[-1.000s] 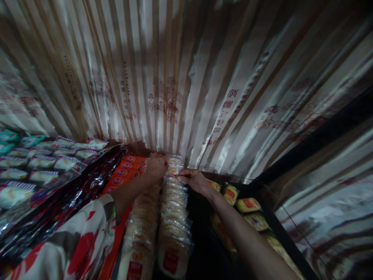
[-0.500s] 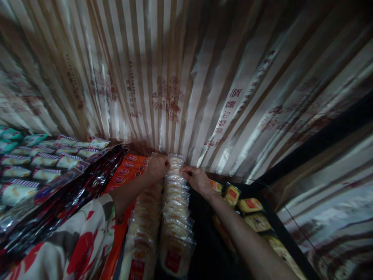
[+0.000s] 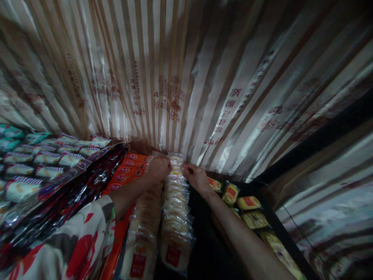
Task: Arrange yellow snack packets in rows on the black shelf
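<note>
One wrapped packet (image 3: 176, 173) between both hands (image 3: 159, 168)

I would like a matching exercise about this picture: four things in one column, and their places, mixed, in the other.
Things
1. left hand
2. yellow packets
3. right hand
4. teal packets

Places
A. on the black surface, nearest the picture's right edge
B. far left, near the striped sheeting
C. at the left side of the far end of the right row of wrapped discs
D. at the right side of that same end

Pairs: 1-C; 2-A; 3-D; 4-B
</note>
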{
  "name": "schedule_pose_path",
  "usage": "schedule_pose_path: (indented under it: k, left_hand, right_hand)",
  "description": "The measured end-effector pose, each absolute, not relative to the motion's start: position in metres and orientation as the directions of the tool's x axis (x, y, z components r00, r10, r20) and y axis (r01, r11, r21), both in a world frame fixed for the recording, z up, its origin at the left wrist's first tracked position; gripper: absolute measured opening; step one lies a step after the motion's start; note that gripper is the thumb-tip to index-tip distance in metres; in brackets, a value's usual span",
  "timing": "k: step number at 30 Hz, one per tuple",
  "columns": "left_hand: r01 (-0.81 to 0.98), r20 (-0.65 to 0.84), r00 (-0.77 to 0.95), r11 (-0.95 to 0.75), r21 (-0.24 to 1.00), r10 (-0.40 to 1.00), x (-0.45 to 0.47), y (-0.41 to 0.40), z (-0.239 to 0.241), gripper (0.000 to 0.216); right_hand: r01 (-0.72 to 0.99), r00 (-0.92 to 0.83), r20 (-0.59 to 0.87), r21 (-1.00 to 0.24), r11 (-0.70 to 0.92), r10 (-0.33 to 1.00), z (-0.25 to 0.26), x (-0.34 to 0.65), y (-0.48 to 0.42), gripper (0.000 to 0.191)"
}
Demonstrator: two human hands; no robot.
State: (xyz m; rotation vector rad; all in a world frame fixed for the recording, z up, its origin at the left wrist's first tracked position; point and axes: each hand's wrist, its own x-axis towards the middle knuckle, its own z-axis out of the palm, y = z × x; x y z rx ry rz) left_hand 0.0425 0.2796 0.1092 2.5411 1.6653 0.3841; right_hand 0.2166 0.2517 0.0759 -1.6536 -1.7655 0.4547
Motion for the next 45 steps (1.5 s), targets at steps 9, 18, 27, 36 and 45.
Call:
schedule_pose_path:
  k: [9,18,27,36,45]
  left_hand:
    - [0.916,0.158,0.332,-0.358,0.183,0.93,0.048,0.278,0.105,0.025]
    - [0.922,0.146,0.303,-0.328,0.204,0.942,0.049,0.276,0.107,0.024]
    - [0.911,0.117,0.265,-0.288,0.296,0.957,0.044,0.271,0.114,0.024]
    - [0.883,0.181,0.309,-0.352,0.311,0.934,0.035,0.255,0.11,0.014]
    - [0.889,0.17,0.309,-0.348,0.299,0.936,0.045,0.255,0.106,0.017]
  right_hand:
    - [0.804,-0.021,0.327,-0.556,0.21,0.945,0.088,0.223,0.228,0.025]
    - [0.569,-0.076,0.078,-0.815,0.107,0.994,0.07,0.22,0.232,0.03]
    - [0.627,0.134,0.134,-0.779,0.021,0.982,0.071,0.206,0.231,0.026]
    - [0.626,0.157,0.164,-0.779,0.031,0.974,0.066,0.203,0.233,0.028]
    - [0.674,0.215,0.197,-0.739,0.001,0.956,0.085,0.211,0.2,0.035]
